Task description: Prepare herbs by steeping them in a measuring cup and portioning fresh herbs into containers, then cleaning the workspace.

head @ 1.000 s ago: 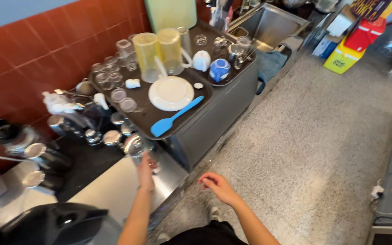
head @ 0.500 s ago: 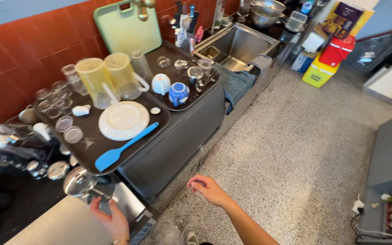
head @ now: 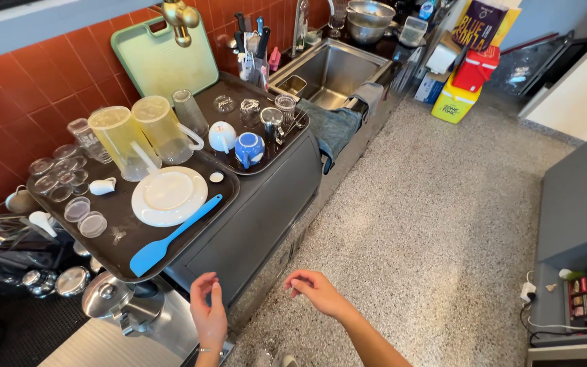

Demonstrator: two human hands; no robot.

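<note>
A: Two empty hands at the bottom of the frame, left hand open, right hand loosely curled, gripping nothing.

B: Nearest thing?

A: Blue spatula on the tray, up-left of the left hand, lying diagonally. Yellow box and red carton sit upper right.
</note>
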